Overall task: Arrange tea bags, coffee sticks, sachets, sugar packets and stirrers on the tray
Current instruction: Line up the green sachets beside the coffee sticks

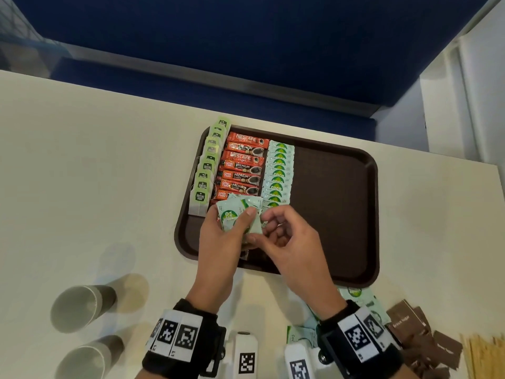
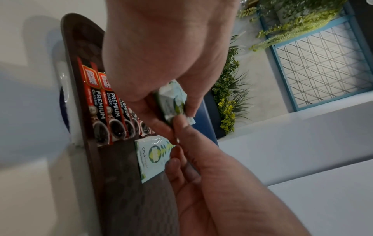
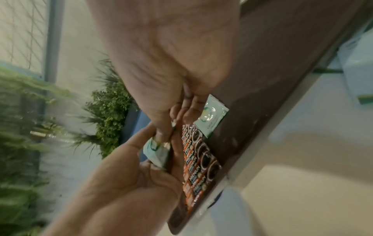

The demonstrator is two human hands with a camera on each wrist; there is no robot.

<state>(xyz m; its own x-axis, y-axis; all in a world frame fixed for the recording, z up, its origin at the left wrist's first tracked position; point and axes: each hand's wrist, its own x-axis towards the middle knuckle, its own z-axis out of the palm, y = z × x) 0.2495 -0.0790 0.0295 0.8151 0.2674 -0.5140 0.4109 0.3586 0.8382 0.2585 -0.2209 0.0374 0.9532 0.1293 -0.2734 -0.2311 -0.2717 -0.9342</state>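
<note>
A brown tray point(image 1: 336, 203) holds a column of green-tagged tea bags point(image 1: 207, 165), a column of red coffee sticks point(image 1: 241, 166) and a column of pale green coco sugar sachets point(image 1: 277, 173). My left hand point(image 1: 240, 222) grips a small bundle of the same sachets point(image 1: 235, 212) above the tray's near left part. My right hand point(image 1: 269, 225) pinches the bundle's right edge with thumb and forefinger. In the left wrist view the bundle point(image 2: 171, 99) hangs over the coffee sticks point(image 2: 105, 108) and the nearest laid sachet point(image 2: 153, 158). The right wrist view shows the bundle point(image 3: 156, 153) between both hands.
Two paper cups point(image 1: 82, 307) lie on the table at the lower left. Loose sachets point(image 1: 363, 302), brown sugar packets point(image 1: 415, 326) and wooden stirrers point(image 1: 483, 356) lie near my right wrist. The tray's right half is bare. A blue partition point(image 1: 246, 50) stands behind the table.
</note>
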